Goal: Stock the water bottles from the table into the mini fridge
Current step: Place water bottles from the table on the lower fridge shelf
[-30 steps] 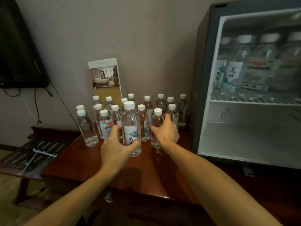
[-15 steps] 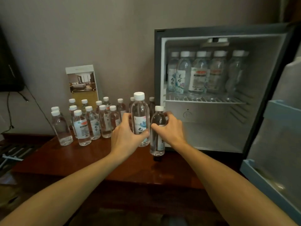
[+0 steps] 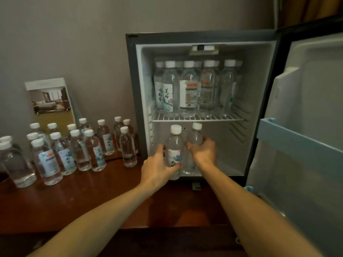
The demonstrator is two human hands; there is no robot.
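The mini fridge [image 3: 259, 89] stands open on the right of the wooden table [image 3: 83, 197]. Several water bottles [image 3: 187, 89] fill its wire upper shelf. My left hand [image 3: 157, 167] grips a white-capped labelled bottle [image 3: 174, 145] at the mouth of the lower compartment. Beside it, my right hand [image 3: 203, 153] grips a second, slimmer bottle [image 3: 194, 136] a little deeper inside. Both bottles are upright. Whether their bases touch the fridge floor is unclear. Several more bottles [image 3: 79, 149] stand grouped on the table at the left.
The fridge door [image 3: 306, 127] is swung open at the right, with a light blue door shelf [image 3: 289, 136]. A photo card [image 3: 50, 104] leans on the wall behind the table bottles. The table's front edge runs below my forearms.
Both hands have carried their bottles rightward from the table group to the fridge's lower compartment. My view has swung right and closer to the fridge.
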